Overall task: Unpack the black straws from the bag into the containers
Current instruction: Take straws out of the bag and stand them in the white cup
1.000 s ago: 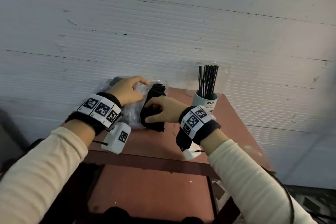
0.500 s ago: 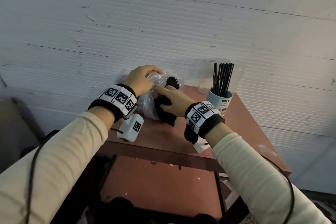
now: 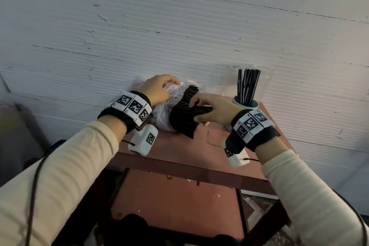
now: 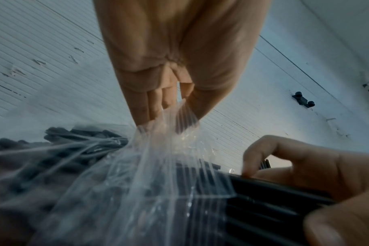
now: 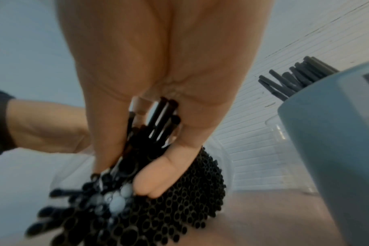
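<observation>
A clear plastic bag (image 3: 165, 114) lies at the back of the brown table (image 3: 179, 152), with a thick bundle of black straws (image 3: 183, 118) sticking out of its open end. My left hand (image 3: 157, 90) pinches the bag's film (image 4: 169, 133) from above. My right hand (image 3: 211, 110) grips a small bunch of straws (image 5: 158, 126) at the top of the bundle, thumb against the straw ends (image 5: 158, 176). A light blue cup (image 3: 246, 104) at the back right holds several upright black straws (image 3: 247, 84).
A clear plastic container (image 3: 265, 86) stands behind the blue cup against the white ribbed wall (image 3: 179, 36). A lower brown shelf (image 3: 175, 199) sits under the table. The table's front edge (image 3: 189, 170) runs below my wrists.
The view has tilted up and moved closer. My right hand has shifted from the bundle's middle to its upper right side, closing round a small bunch of straws. The left hand keeps hold of the bag.
</observation>
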A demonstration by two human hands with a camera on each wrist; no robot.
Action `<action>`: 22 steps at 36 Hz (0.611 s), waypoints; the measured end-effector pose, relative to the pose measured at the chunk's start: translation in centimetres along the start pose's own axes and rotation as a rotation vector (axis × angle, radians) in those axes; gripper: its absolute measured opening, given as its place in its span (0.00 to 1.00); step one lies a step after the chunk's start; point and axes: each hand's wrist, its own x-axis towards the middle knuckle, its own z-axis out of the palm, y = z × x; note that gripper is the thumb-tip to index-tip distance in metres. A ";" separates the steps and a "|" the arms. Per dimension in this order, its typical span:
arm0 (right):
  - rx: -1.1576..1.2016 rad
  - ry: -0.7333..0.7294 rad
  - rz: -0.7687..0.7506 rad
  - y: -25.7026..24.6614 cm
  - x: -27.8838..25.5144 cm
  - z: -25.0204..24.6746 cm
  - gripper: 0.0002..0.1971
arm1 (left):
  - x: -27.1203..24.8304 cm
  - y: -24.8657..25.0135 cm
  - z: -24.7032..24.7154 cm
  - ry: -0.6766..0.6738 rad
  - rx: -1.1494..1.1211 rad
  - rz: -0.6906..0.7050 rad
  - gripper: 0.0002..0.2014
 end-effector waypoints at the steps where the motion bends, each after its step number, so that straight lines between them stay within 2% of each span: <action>1: 0.014 -0.021 0.013 0.0 -0.2 0.2 0.17 | 0.0 0.0 0.1 -0.003 0.014 -0.003 0.27; 6: 0.043 -0.134 0.075 0.5 -0.1 1.5 0.31 | 0.1 0.4 0.3 -0.001 0.072 -0.022 0.28; 11: 0.121 -0.017 -0.016 0.1 0.3 1.3 0.23 | 0.2 0.5 0.3 0.003 0.075 -0.024 0.28; 15: 0.045 -0.050 -0.031 0.1 0.3 1.1 0.19 | 0.1 0.6 0.3 0.000 0.076 -0.019 0.27; 22: -0.024 0.142 -0.047 0.7 0.5 1.4 0.15 | -0.2 1.1 0.2 -0.008 0.099 -0.031 0.28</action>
